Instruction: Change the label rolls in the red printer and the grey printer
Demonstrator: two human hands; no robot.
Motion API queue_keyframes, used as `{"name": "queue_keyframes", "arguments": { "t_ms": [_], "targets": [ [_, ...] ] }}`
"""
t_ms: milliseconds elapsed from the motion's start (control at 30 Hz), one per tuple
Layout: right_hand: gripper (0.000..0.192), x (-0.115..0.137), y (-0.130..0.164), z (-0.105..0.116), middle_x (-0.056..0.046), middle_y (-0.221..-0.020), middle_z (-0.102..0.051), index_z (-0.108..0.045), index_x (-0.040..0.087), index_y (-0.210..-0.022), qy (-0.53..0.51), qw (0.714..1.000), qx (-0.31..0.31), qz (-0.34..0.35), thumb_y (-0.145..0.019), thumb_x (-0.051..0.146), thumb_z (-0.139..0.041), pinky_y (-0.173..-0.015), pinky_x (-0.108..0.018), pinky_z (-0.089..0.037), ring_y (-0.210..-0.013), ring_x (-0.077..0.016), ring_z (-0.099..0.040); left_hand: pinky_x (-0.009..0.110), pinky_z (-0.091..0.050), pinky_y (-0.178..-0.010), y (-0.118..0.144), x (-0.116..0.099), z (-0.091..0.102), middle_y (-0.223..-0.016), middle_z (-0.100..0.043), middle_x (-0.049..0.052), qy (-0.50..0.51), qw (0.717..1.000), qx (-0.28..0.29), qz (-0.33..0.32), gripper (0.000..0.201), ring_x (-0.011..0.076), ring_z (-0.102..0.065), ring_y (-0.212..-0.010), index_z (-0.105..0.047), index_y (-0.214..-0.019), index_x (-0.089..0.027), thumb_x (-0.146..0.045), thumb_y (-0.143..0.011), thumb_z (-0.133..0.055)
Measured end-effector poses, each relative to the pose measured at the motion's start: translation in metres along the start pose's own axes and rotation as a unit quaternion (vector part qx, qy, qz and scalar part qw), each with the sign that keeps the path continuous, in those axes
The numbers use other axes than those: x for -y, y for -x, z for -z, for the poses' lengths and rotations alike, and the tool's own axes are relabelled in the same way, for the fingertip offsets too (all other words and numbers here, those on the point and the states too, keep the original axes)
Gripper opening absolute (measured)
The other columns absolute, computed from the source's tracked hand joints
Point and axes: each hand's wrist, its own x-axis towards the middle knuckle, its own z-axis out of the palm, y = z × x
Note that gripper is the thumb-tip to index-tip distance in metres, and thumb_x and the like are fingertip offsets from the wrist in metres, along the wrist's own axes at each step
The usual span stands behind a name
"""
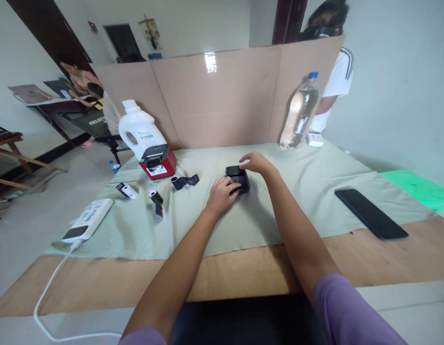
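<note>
Item: small black box [238, 178], mid-cloth, well in front of cardboard screen [222, 96], dead ahead of both arms.
L hand [222, 194]: fingers curled on box's near-left edge.
R hand [257, 164]: fingertips pressed on its far top corner.
Both touching; neither nearer. Long axis runs approx. left-right.

Phone [371, 213] right of small device [238, 178]

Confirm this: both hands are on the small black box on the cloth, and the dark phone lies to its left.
Not quite. In the head view both the left hand and the right hand are on the small black box, but the dark phone lies to its right.
</note>
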Motion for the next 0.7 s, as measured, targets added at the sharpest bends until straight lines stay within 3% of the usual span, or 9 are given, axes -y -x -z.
{"name": "queue_keyframes", "arguments": {
  "t_ms": [67, 233, 333, 433, 533, 700],
  "targets": [
    [0.046, 0.003, -0.001, -0.006, -0.011, -0.128, -0.071, -0.072, 0.02, -0.128, -0.029, 0.999, 0.015, -0.043, -0.083, 0.027, -0.076, -0.098, -0.028, -0.048, -0.116, -0.0241, -0.066, 0.034, -0.053, -0.083, 0.002, 0.002, -0.001, -0.096, -0.074, 0.006, 0.022, 1.0, 0.015, 0.015, 0.023, 0.0214, -0.068, -0.094, -0.078, -0.108, -0.025, -0.02, -0.087, -0.069],
    [0.059, 0.007, -0.002, -0.009, -0.014, -0.121, -0.073, -0.06, 0.024, -0.141, -0.057, 0.98, 0.119, -0.148, -0.086, 0.034, -0.076, -0.081, -0.036, -0.056, -0.096, -0.0261, -0.072, 0.031, -0.057, -0.085, 0.007, 0.006, -0.002, -0.112, -0.078, 0.003, 0.084, 0.993, 0.065, 0.054, 0.03, 0.0187, -0.074, -0.097, -0.076, -0.116, -0.028, -0.02, -0.089, -0.067],
    [0.066, 0.009, -0.001, -0.006, -0.015, -0.129, -0.069, -0.053, 0.028, -0.145, -0.074, 0.968, 0.147, -0.191, -0.085, 0.039, -0.077, -0.075, -0.036, -0.057, -0.091, -0.0245, -0.073, 0.031, -0.057, -0.085, 0.006, 0.006, 0.0, -0.113, -0.078, 0.003, 0.084, 0.992, 0.076, 0.059, 0.03, 0.0187, -0.075, -0.096, -0.076, -0.116, -0.028, -0.021, -0.089, -0.067],
    [0.068, 0.013, 0.004, -0.012, -0.015, -0.127, -0.069, -0.048, 0.024, -0.147, -0.058, 0.974, 0.114, -0.189, -0.086, 0.038, -0.074, -0.072, -0.035, -0.057, -0.088, -0.0251, -0.073, 0.031, -0.057, -0.084, 0.005, 0.005, 0.002, -0.113, -0.078, 0.002, 0.077, 0.992, 0.08, 0.062, 0.03, 0.0186, -0.075, -0.095, -0.075, -0.116, -0.028, -0.021, -0.088, -0.068],
    [0.064, 0.025, 0.016, -0.028, -0.018, -0.127, -0.067, -0.049, 0.019, -0.143, -0.021, 0.987, 0.043, -0.153, -0.087, 0.043, -0.069, -0.076, -0.036, -0.056, -0.102, -0.0296, -0.07, 0.03, -0.056, -0.082, 0.004, 0.004, 0.002, -0.111, -0.079, 0.002, 0.078, 0.991, 0.092, 0.049, 0.029, 0.0184, -0.074, -0.093, -0.075, -0.115, -0.027, -0.02, -0.088, -0.067],
    [0.087, 0.05, 0.034, -0.051, -0.025, -0.129, -0.06, -0.046, 0.014, -0.14, 0.063, 0.988, 0.02, -0.138, -0.072, 0.059, -0.074, -0.088, -0.042, -0.052, -0.111, -0.0377, -0.065, 0.027, -0.053, -0.073, 0.006, -0.002, 0.002, -0.093, -0.08, 0.003, 0.071, 0.992, 0.103, -0.005, 0.025, 0.0178, -0.073, -0.081, -0.075, -0.113, -0.025, -0.027, -0.091, -0.063]
  ]
}}
